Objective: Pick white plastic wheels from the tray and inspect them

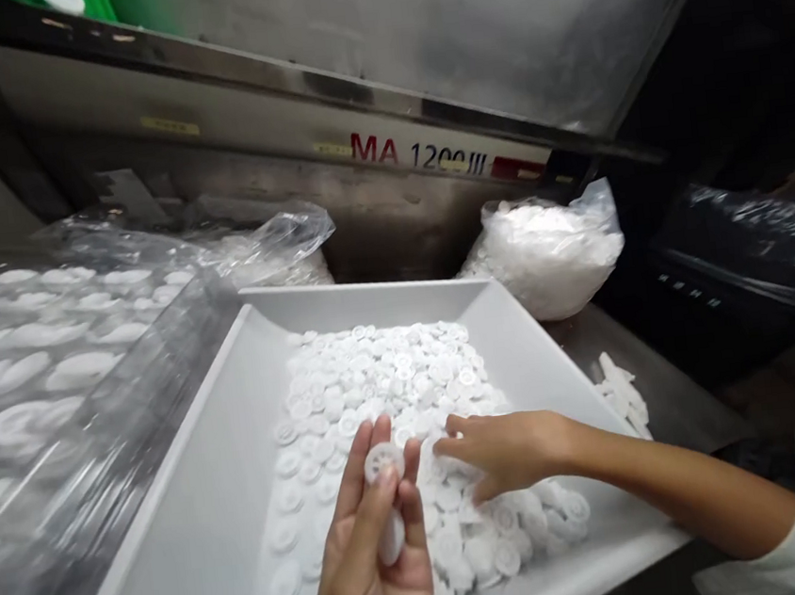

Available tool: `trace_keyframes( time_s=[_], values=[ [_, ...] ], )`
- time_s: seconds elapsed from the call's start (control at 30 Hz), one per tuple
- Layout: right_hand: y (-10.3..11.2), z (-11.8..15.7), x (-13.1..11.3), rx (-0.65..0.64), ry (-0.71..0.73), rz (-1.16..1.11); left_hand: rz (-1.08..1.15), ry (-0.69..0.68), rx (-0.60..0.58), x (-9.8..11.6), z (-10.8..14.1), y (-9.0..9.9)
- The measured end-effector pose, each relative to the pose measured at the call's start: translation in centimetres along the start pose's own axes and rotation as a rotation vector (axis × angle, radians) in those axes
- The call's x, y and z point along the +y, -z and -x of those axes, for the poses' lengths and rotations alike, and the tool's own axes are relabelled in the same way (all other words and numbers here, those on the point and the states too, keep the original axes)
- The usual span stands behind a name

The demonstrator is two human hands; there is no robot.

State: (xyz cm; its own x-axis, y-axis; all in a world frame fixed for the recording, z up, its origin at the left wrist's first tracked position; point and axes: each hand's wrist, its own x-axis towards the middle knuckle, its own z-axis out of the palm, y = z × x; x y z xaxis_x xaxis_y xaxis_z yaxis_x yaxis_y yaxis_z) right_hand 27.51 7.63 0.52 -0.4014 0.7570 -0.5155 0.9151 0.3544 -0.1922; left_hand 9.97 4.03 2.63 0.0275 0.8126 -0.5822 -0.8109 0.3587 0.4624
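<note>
Palm up over the tray's near part, my left hand (377, 546) is closed on small round white plastic pieces. One spoked white disc (385, 463) sits under the thumb at the fingertips, and another smooth white piece (391, 537) shows lower in the palm. My right hand (503, 452) reaches in from the right, low over a heap of similar white discs (480, 544). Its fingers and thumb are apart, and the fingertips touch or hover just above the discs; I cannot tell which. A wide white tray (189, 480) with sloped walls holds the discs.
Clear plastic covers trays of white round parts (29, 374) on the left. Behind the tray stand a clear bag (279, 248) and a full bag of white pieces (541, 249). White scraps (622, 392) lie at right. A metal machine panel (371, 45) rises behind.
</note>
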Motion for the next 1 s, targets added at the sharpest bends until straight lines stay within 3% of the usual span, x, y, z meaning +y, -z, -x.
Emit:
trace_keyframes(
  time_s=[0.2, 0.43, 0.57, 0.7, 0.83, 0.9, 1.0],
  values=[
    [-2.8, -0.2, -0.5, -0.119, 0.018, 0.062, 0.057, 0.045, 0.068, 0.2, -0.2, 0.4],
    [-2.8, -0.4, -0.1, -0.087, 0.076, 0.062, 0.100, 0.071, -0.053, 0.0, -0.6, 1.1],
    [-1.3, 0.1, 0.9, 0.085, 0.164, -0.024, 0.077, 0.084, -0.058, -0.2, -0.7, 1.2],
    [0.9, 1.6, 0.6, 0.446, 0.236, -0.135, -0.031, 0.114, -0.133, -0.5, -0.5, 0.9],
    [1.2, 2.7, -0.8, 0.782, 0.277, -0.146, -0.065, 0.064, -0.148, -0.7, -0.3, 0.6],
    [0.9, 2.8, -1.2, 0.828, 0.285, -0.131, -0.063, 0.066, -0.139, -0.7, -0.2, 0.6],
    [0.9, 2.1, -0.7, 0.770, 0.257, -0.119, -0.063, 0.111, -0.138, -0.6, -0.1, 0.6]
  ],
)
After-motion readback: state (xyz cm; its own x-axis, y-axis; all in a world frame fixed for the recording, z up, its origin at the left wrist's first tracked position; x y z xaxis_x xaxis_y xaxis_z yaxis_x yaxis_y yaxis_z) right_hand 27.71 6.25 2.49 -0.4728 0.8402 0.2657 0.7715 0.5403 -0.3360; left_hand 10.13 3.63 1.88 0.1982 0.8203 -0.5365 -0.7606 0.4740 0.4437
